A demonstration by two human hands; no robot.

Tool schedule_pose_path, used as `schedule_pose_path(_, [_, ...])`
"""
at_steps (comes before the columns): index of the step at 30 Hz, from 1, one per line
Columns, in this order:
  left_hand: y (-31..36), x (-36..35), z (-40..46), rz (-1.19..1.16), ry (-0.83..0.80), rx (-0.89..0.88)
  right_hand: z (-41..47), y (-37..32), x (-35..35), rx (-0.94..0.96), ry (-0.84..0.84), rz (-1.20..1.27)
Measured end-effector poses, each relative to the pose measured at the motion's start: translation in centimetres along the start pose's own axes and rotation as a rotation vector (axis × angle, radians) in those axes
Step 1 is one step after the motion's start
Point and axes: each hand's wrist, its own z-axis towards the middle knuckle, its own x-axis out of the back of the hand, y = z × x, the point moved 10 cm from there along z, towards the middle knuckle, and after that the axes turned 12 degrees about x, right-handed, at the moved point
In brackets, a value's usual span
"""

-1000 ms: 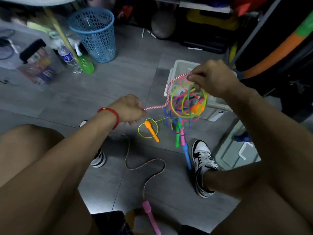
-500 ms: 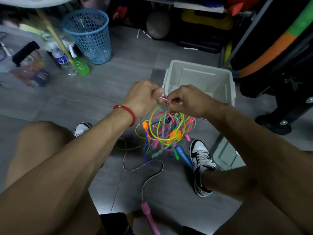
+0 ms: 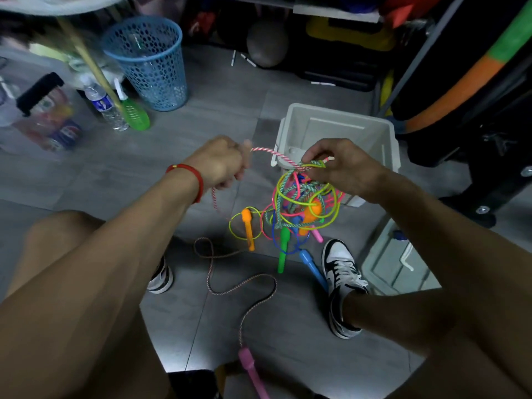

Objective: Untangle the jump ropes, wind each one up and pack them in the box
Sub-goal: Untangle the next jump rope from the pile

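Head view: a tangle of jump ropes (image 3: 302, 205) is held in the air above the floor (image 3: 201, 116), just in front of the box (image 3: 388, 139), which stands open with nothing visible inside. The top strands of the tangle are pinched by the curled fingers of the right hand (image 3: 342, 168). A red-and-white striped rope (image 3: 273, 153) is gripped in the closed left hand (image 3: 221, 165) and is stretched between the two hands; its slack is seen to run down from the left fist, loop across the floor and end at a pink handle (image 3: 249, 364) near the bottom edge. Orange (image 3: 247, 228), green (image 3: 283, 249) and blue (image 3: 309, 262) handles hang from the underside of the tangle. Where exactly the striped rope enters the knot cannot be told, as it is covered by the right fingers. No rope is judged to be wound or packed yet, so the task is at an early stage. If the striped rope is pulled hard sideways, the loops around it are likely to be drawn tight and the knot locked instead of freed. If the right-hand pinch is relaxed, the tangle may be dropped and fresh crossings formed. The floor slack lies between the shoes (image 3: 341, 272) and may be stepped on, which would cause a jerk on the rope.
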Motion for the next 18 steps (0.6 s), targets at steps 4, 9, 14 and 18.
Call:
schedule_pose_path(4, [1.5,-4.9,-1.4,0.079,-0.149,-0.065,-0.8,-2.1,-0.9,-0.012,0.046,0.167])
schedule_pose_path(9, [2.8,-6.1,-1.8,0.312,-0.011,-0.233,-1.3,-3.2,-2.2,-0.058,0.051,0.261])
schedule_pose_path(14, [4.0,-6.7,-3.4,0.618,-0.028,-0.375,-1.3,-1.1,-0.5,-0.139,0.274,0.218])
schedule_pose_path(18, [3.2,-6.1,-3.9,0.223,-0.21,-0.29,-1.7,2.0,2.4,-0.212,0.354,-0.033])
